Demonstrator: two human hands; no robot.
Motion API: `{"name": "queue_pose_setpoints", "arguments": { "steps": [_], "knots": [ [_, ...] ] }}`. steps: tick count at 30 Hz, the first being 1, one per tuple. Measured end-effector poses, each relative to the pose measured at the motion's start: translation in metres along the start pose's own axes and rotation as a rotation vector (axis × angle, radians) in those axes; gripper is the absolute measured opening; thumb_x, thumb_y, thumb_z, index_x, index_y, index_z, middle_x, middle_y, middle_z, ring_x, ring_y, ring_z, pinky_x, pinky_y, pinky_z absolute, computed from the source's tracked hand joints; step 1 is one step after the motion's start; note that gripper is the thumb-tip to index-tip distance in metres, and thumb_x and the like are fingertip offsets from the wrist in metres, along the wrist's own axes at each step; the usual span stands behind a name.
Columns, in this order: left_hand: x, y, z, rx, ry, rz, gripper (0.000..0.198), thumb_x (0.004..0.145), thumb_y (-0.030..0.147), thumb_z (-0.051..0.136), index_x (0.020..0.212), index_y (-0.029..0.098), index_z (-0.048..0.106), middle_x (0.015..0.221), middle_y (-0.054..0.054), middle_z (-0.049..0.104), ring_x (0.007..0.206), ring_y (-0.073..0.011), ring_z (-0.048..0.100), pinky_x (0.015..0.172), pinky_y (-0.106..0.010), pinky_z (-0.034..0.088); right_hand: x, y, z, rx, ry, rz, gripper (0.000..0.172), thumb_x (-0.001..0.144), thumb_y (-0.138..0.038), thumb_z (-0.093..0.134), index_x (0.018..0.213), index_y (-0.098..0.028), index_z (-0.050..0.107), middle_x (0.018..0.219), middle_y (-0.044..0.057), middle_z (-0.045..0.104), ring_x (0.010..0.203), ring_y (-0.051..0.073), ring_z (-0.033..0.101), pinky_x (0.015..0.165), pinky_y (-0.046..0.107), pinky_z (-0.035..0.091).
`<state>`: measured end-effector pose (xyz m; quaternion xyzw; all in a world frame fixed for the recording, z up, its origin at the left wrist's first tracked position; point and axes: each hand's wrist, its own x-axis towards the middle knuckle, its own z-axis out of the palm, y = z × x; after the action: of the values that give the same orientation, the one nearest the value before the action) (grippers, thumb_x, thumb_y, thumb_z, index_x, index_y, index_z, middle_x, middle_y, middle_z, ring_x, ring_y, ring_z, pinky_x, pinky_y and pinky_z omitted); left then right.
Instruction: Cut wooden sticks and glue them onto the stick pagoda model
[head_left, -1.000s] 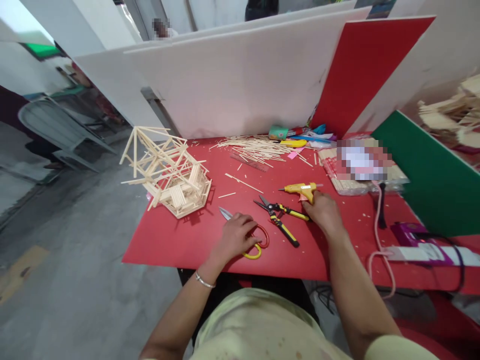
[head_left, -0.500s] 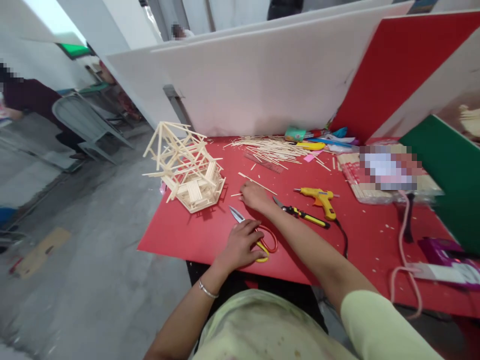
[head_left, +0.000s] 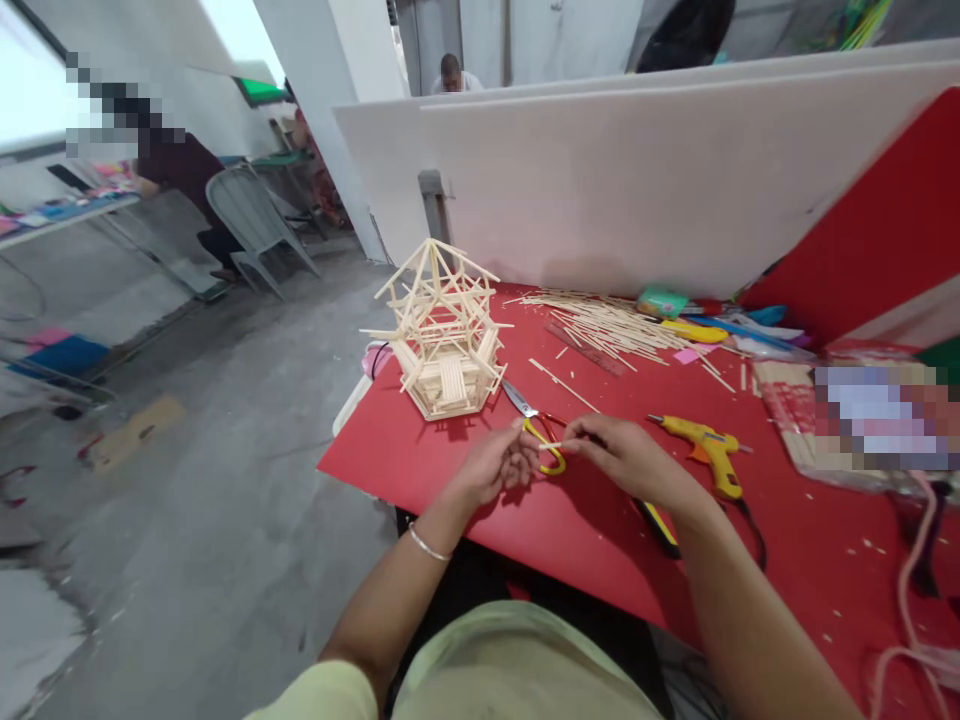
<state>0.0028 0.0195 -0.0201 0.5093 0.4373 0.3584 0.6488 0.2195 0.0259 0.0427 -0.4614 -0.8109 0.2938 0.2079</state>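
Note:
My right hand pinches a short wooden stick above the red tabletop. My left hand is half open, palm turned up and fingers loosely curled, close to the stick's left end; whether it touches the stick I cannot tell. Under and behind the stick lie scissors with red and yellow handles, partly covered by the hands. A pavilion-like model of wooden sticks stands upright beyond my left hand. My right forearm partly hides a black and yellow cutter tool.
A yellow glue gun lies to the right with its cord. Loose sticks are heaped at the back, near a ruler and a yellow-handled tool. A white partition borders the far edge. A packet of sticks lies right.
My right hand has picked up a short stick and come back towards me. My left hand has left the scissors handles and turned palm up. The view has swung left.

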Motion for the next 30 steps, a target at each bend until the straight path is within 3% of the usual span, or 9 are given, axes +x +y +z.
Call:
{"name": "queue_pose_setpoints", "arguments": {
  "steps": [1, 3, 8, 11, 13, 17, 19, 23, 30],
  "knots": [
    [-0.011, 0.006, -0.003, -0.060, -0.053, -0.050, 0.060, 0.088, 0.066, 0.046, 0.085, 0.011, 0.070, 0.066, -0.007, 0.067, 0.042, -0.0088, 0.052, 0.038, -0.020, 0.034, -0.003, -0.006, 0.002, -0.018, -0.011, -0.043, 0.024, 0.097, -0.037, 0.048, 0.091, -0.021, 0.065, 0.085, 0.003, 0.068, 0.076, 0.015, 0.060, 0.071, 0.025, 0.043],
    [-0.029, 0.015, -0.010, -0.072, -0.046, -0.048, 0.044, 0.075, 0.054, 0.073, 0.081, 0.011, 0.071, 0.063, -0.003, 0.066, 0.041, -0.0054, 0.050, 0.042, -0.018, 0.037, -0.002, -0.017, 0.009, -0.083, 0.004, -0.119, 0.018, 0.095, -0.030, 0.051, 0.089, -0.021, 0.066, 0.087, 0.004, 0.067, 0.079, 0.016, 0.060, 0.073, 0.026, 0.043],
    [-0.049, 0.017, -0.021, -0.133, 0.047, -0.100, 0.040, 0.070, 0.047, 0.079, 0.082, 0.011, 0.068, 0.061, -0.002, 0.066, 0.040, -0.0086, 0.056, 0.036, -0.017, 0.033, 0.020, -0.036, 0.036, -0.048, 0.122, -0.268, 0.015, 0.092, -0.021, 0.055, 0.099, -0.022, 0.068, 0.098, 0.007, 0.067, 0.091, 0.018, 0.062, 0.082, 0.029, 0.046],
    [-0.051, 0.009, -0.023, -0.222, 0.098, -0.051, 0.039, 0.071, 0.046, 0.078, 0.084, 0.012, 0.066, 0.065, -0.003, 0.068, 0.043, -0.0107, 0.060, 0.036, -0.017, 0.036, 0.027, -0.041, 0.048, 0.083, 0.273, -0.211, 0.041, 0.090, -0.024, 0.059, 0.131, -0.025, 0.057, 0.123, 0.010, 0.062, 0.088, 0.016, 0.063, 0.083, 0.031, 0.050],
    [-0.051, 0.006, -0.024, -0.274, 0.144, -0.016, 0.037, 0.072, 0.044, 0.078, 0.084, 0.012, 0.066, 0.066, -0.004, 0.069, 0.044, -0.0103, 0.060, 0.036, -0.017, 0.038, 0.026, -0.042, 0.055, 0.164, 0.362, -0.104, 0.054, 0.089, -0.029, 0.062, 0.141, -0.026, 0.049, 0.125, 0.010, 0.062, 0.080, 0.015, 0.062, 0.079, 0.031, 0.052],
    [-0.051, 0.007, -0.025, -0.327, 0.189, -0.002, 0.035, 0.073, 0.042, 0.078, 0.084, 0.011, 0.066, 0.069, -0.005, 0.070, 0.045, -0.0103, 0.060, 0.036, -0.017, 0.039, 0.022, -0.045, 0.066, 0.291, 0.364, 0.060, 0.029, 0.090, -0.038, 0.060, 0.111, -0.022, 0.070, 0.098, 0.005, 0.073, 0.081, 0.017, 0.066, 0.076, 0.029, 0.052],
    [-0.051, 0.009, -0.025, -0.325, 0.185, -0.002, 0.034, 0.073, 0.042, 0.078, 0.084, 0.011, 0.067, 0.068, -0.005, 0.070, 0.045, -0.0105, 0.060, 0.036, -0.017, 0.039, 0.023, -0.048, 0.070, 0.324, 0.339, 0.078, 0.025, 0.090, -0.040, 0.059, 0.100, -0.022, 0.073, 0.094, 0.004, 0.074, 0.084, 0.018, 0.067, 0.078, 0.029, 0.051],
    [-0.055, 0.013, -0.030, -0.281, 0.204, 0.017, 0.034, 0.072, 0.043, 0.078, 0.082, 0.012, 0.069, 0.068, -0.005, 0.069, 0.045, -0.0109, 0.059, 0.038, -0.019, 0.040, 0.030, -0.058, 0.069, 0.346, 0.345, 0.087, 0.029, 0.089, -0.041, 0.060, 0.107, -0.021, 0.072, 0.090, 0.003, 0.074, 0.078, 0.017, 0.066, 0.072, 0.028, 0.051],
    [-0.065, 0.021, -0.060, -0.151, 0.387, 0.182, 0.026, 0.075, 0.037, 0.077, 0.088, 0.014, 0.074, 0.058, -0.002, 0.066, 0.046, -0.0086, 0.056, 0.047, -0.019, 0.045, 0.035, -0.083, 0.052, 0.194, 0.289, -0.124, 0.025, 0.093, -0.039, 0.056, 0.101, -0.025, 0.075, 0.093, 0.005, 0.073, 0.082, 0.018, 0.065, 0.078, 0.029, 0.048]
  ]
}}
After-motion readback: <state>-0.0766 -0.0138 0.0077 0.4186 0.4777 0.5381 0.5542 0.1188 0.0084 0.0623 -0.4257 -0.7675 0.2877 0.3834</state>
